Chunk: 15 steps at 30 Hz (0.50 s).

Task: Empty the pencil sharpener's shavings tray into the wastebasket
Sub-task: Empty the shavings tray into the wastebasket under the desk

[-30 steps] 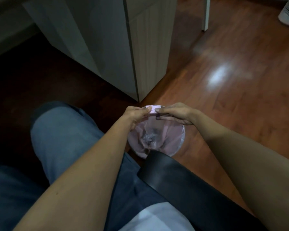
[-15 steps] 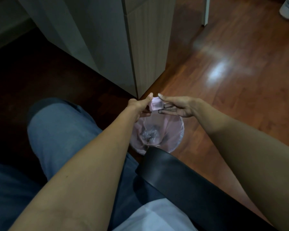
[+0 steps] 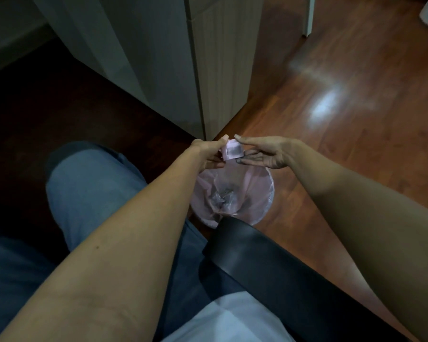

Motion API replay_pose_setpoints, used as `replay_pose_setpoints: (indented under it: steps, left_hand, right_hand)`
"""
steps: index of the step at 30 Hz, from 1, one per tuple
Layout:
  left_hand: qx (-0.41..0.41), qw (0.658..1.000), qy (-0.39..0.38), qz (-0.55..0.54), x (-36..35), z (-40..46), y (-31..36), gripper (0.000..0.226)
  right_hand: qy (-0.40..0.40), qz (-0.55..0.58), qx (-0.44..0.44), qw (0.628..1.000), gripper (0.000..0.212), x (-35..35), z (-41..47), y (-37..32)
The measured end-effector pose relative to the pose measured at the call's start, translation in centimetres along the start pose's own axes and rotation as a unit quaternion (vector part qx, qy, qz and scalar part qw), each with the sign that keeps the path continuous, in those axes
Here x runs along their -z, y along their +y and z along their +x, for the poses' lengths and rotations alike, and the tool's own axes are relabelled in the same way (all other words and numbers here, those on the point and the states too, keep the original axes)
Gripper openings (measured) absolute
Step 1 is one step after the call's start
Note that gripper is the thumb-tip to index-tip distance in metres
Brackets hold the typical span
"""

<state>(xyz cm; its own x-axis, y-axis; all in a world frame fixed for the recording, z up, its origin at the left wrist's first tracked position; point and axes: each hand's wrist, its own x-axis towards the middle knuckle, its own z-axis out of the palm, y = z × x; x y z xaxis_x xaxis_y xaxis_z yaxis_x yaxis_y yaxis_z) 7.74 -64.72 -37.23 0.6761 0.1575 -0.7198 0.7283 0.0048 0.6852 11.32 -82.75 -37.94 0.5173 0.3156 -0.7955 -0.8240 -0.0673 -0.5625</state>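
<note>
Left hand [image 3: 207, 154], right hand [image 3: 266, 155] seemingly pinch pink tray [image 3: 232, 151] over wastebasket [image 3: 263, 193]; markings blurred.

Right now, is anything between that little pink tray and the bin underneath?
Nothing visible. The left hand and right hand hold the pink tray in open air above the wastebasket, near its far rim; its mouth lies uncovered. The black armrest hides only the near rim.

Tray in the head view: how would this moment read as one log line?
tray: above wastebasket far rim | left hand: pinches tray | right hand: pinches its other side
</note>
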Motion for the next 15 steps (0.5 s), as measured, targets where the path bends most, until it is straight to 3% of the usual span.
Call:
replay_pose_setpoints:
  steps: [5,8,12,15]
  left_hand:
    - [-0.045,0.997,-0.05,-0.044,1.1,-0.7,0.3,0.041]
    - [-0.094,0.993,-0.06,-0.044,1.9,-1.4,0.7,0.043]
    - [-0.22,0.97,-0.027,0.104,2.8,-2.2,1.5,0.063]
    - [-0.273,0.957,-0.007,0.097,3.3,-3.0,2.7,0.066]
  right_hand:
    - [-0.034,-0.066,0.075,0.994,0.013,0.7,1.3,-0.1]
    - [-0.041,-0.078,0.103,0.991,0.02,0.9,1.1,-0.9]
    - [-0.068,-0.092,0.145,0.983,0.031,0.1,-0.9,-2.1]
    - [-0.048,-0.128,0.191,0.972,0.035,-0.8,-1.9,-3.6]
